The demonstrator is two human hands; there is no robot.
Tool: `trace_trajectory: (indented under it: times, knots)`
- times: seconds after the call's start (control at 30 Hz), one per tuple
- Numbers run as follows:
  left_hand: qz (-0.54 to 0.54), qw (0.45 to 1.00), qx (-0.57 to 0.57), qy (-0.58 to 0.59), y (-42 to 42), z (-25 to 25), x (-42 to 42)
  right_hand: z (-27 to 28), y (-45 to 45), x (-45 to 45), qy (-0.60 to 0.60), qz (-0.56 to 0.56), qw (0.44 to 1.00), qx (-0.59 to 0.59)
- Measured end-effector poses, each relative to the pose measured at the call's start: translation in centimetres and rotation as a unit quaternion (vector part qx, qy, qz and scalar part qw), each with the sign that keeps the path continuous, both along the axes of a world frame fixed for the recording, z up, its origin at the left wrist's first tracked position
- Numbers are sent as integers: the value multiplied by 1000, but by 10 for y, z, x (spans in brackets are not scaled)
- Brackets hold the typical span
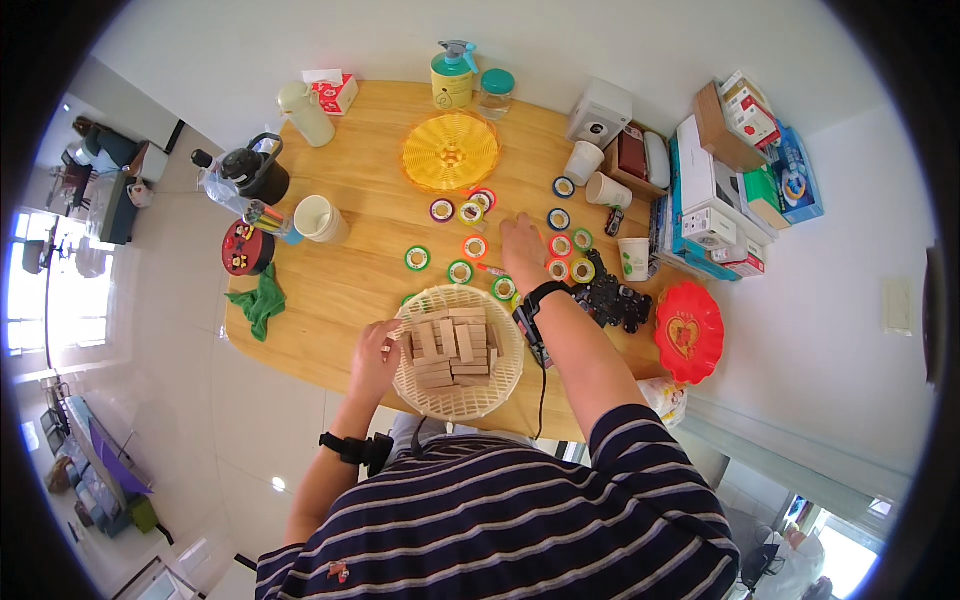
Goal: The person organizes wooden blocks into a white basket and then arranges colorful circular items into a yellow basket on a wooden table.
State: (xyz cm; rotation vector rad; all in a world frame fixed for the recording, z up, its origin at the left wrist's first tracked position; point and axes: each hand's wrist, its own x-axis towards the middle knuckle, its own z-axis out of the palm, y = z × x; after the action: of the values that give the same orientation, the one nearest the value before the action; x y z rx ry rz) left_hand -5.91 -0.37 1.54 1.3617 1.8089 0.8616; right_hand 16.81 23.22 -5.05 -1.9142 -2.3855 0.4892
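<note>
A cream plastic basket (pixel 512 375) stands at the table's near edge, holding many plain wooden blocks (pixel 450 352). My left hand (pixel 377 358) grips its left rim. Beyond the basket, my right hand (pixel 523 246) reaches over the table among scattered rolls of tape with coloured rims. Close around it lie an orange-rimmed roll (pixel 475 247), a red-rimmed roll (pixel 560 245) and a blue-rimmed roll (pixel 558 219). Its fingertips point down and away from me, and whatever is beneath them is hidden. A red marker-like stick (pixel 491 270) lies beside the wrist.
A yellow woven tray (pixel 450 152) lies farther back. To the right are paper cups (pixel 634 259), a black jointed device (pixel 611 296), a red scalloped plate (pixel 688 334) and stacked boxes (pixel 712 180). Stacked cups (pixel 321 219), a black jug (pixel 259 172) and a green cloth (pixel 262 302) occupy the left.
</note>
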Motion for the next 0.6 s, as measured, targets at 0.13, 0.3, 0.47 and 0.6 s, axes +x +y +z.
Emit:
trace_trajectory:
  times: [0.13, 0.3, 0.47, 0.6]
  knots:
    - [3, 1000, 10, 2, -3, -2, -1, -12, 13, -1, -19, 29, 999, -24]
    - [26, 999, -10, -17, -11, 0, -3, -8, 15, -15, 73, -54, 995, -48]
    - [25, 999, -21, -21, -15, -3, -2, -22, 17, -19, 188, -55, 980, -21]
    - [26, 999, -27, -26, -17, -3, -1, -16, 20, -27, 176, -26, 984, -30]
